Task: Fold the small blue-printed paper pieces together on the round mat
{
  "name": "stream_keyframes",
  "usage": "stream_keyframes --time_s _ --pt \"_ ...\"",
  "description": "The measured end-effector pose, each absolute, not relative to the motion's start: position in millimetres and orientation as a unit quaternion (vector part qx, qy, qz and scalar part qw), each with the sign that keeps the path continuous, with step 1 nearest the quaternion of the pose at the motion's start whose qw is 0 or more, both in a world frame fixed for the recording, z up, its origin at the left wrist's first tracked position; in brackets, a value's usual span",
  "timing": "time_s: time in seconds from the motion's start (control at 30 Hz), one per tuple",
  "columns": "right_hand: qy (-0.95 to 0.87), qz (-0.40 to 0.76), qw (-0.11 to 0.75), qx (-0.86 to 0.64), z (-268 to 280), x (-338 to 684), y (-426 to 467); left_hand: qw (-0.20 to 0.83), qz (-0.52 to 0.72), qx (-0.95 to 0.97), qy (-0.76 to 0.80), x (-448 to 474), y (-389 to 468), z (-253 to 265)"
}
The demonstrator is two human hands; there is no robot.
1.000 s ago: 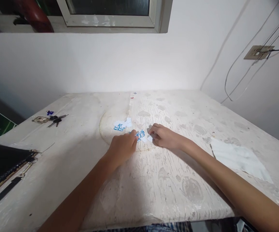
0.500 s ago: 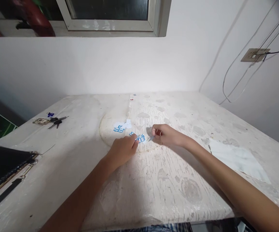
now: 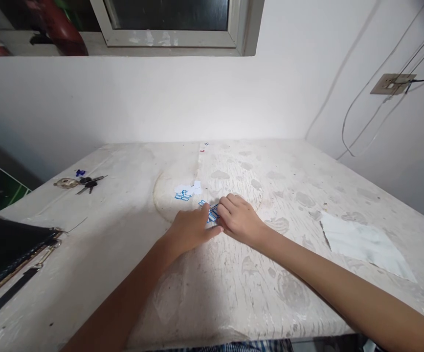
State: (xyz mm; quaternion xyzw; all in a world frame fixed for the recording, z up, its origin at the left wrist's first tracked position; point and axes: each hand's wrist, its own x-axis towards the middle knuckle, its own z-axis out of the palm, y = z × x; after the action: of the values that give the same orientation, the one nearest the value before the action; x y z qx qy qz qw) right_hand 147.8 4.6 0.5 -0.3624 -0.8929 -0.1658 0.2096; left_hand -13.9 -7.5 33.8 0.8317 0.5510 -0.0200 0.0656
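Between my two hands is a small white piece of paper with blue printed outlines (image 3: pixel 212 214), partly covered by fingers. My left hand (image 3: pixel 189 226) comes in from the left and grips its left side, thumb stretched toward the other hand. My right hand (image 3: pixel 241 219) is closed at the right edge of the paper, fingers curled down; whatever small strip they pinch is hidden. Just beyond my left hand lie another blue-outlined paper cutout (image 3: pixel 183 194) and a plain white scrap (image 3: pixel 197 187).
Keys with a keyring (image 3: pixel 87 183) and a small purple-blue piece (image 3: pixel 80 172) lie at left, behind a black case (image 3: pixel 13 259). A white cloth (image 3: pixel 366 244) lies at right. Tiny red and blue bits (image 3: pixel 202 150) sit near the wall.
My right hand, which held a thin blue-marked strip apart from the paper, has moved left and now meets the paper and my left hand. My left thumb has stretched out to the right.
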Motion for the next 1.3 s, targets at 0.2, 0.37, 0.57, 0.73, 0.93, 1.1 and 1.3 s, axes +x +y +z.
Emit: stream_keyframes --time_s 0.2,0.37,0.57,0.73,0.93,1.1,1.3 --pt "-0.897 -0.191 0.19 -0.351 -3.8 147.0 5.5 0.062 -0.036 0.842 0.534 -15.7 -6.8 35.9" --pt "-0.904 -0.175 0.198 -0.335 6.0 151.9 5.5 0.047 -0.041 0.847 0.527 -17.7 -4.7 30.9" --pt "-0.866 -0.045 0.218 -0.448 16.7 162.8 10.2 0.058 -0.023 0.83 0.554 -21.8 -3.3 35.8" --pt "-0.88 0.052 0.195 -0.431 12.0 160.5 8.9 0.024 0.051 0.776 0.628 -25.2 0.3 45.7" --pt "-0.891 -0.053 0.163 -0.421 12.2 154.9 2.1 0.016 0.052 0.752 0.656 -19.7 -0.2 43.5" --pt "-0.891 -0.123 0.127 -0.419 12.6 157.2 4.1 0.022 0.054 0.754 0.654 -19.2 -1.1 41.7" --pt "-0.849 -0.17 0.156 -0.475 19.6 170.9 15.7 0.047 0.025 0.782 0.621 -18.7 -1.5 33.4"
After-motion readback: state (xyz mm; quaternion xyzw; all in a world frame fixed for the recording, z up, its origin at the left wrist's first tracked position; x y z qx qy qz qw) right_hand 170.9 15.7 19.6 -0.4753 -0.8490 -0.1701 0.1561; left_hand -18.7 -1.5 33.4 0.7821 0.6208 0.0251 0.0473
